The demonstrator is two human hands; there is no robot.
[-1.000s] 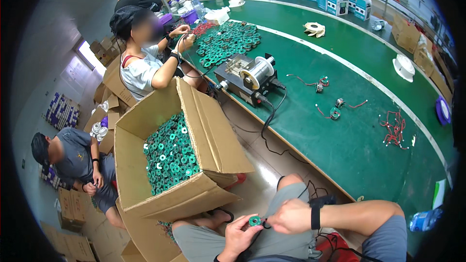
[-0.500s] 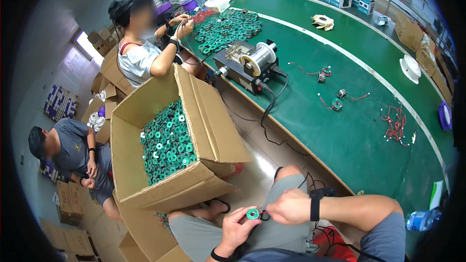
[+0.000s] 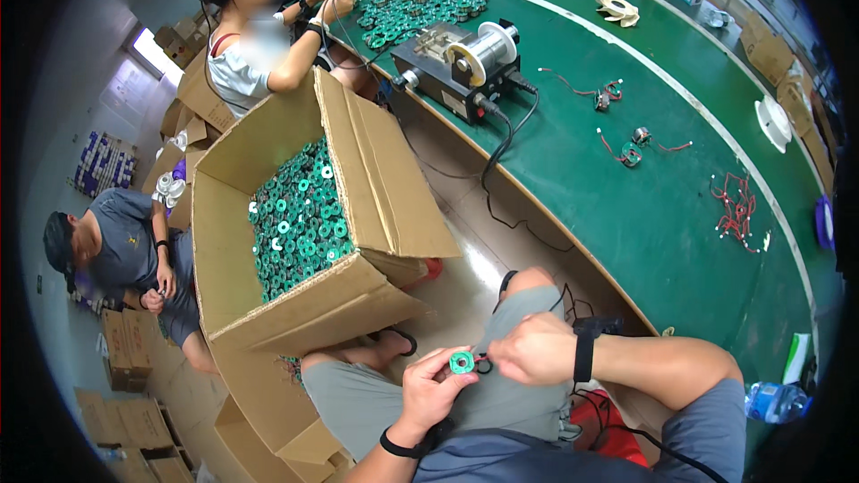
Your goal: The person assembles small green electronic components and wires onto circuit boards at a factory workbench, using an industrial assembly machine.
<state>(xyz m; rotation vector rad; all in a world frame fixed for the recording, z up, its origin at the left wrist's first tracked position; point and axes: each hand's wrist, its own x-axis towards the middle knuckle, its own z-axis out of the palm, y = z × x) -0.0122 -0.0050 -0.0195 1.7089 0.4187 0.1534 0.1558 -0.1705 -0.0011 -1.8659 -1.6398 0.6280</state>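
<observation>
Above my lap, my left hand [image 3: 428, 391] pinches a small green ring-shaped motor coil part [image 3: 462, 362] between thumb and fingers, its round hole facing up. A short stretch of dark and red wire [image 3: 483, 361] sticks out from the part's right side. My right hand [image 3: 535, 349] is closed just to the right, its fingertips at the end of that wire. What those fingertips grip is too small and covered to make out.
A big open cardboard box [image 3: 380, 170] stands front left with many green ring parts [image 3: 304, 224]. On the green table [image 3: 573, 206] are a soldering unit with a wire spool [image 3: 470, 67], loose red wires [image 3: 735, 210] and a plastic bottle [image 3: 777, 402]. Two people [image 3: 259, 54] work at left.
My view has tilted slightly, so the box and table sit higher in the picture. My hands keep nearly the same grip, with the green part turned a little.
</observation>
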